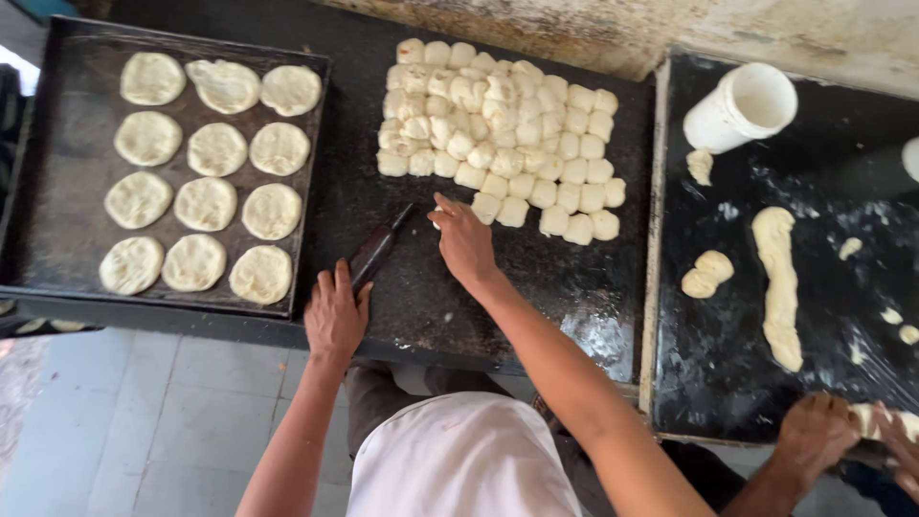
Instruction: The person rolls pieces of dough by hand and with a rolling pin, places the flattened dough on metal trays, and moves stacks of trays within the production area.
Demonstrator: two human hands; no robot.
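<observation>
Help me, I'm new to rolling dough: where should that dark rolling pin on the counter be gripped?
Judging by its pose, grip the rolling pin at its near, lower end, where the left hand already rests. It lies diagonally, its far tip pointing toward the dough pieces, so come from the counter's near edge.

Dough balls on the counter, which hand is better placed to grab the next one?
Probably the right hand: its fingers reach right at the near edge of the dough balls. The left hand sits farther back, on the dark rolling pin.

Pale cream dough pieces [498, 124] on a glossy black counter [431, 287], beside a white cup [742, 105].
</observation>
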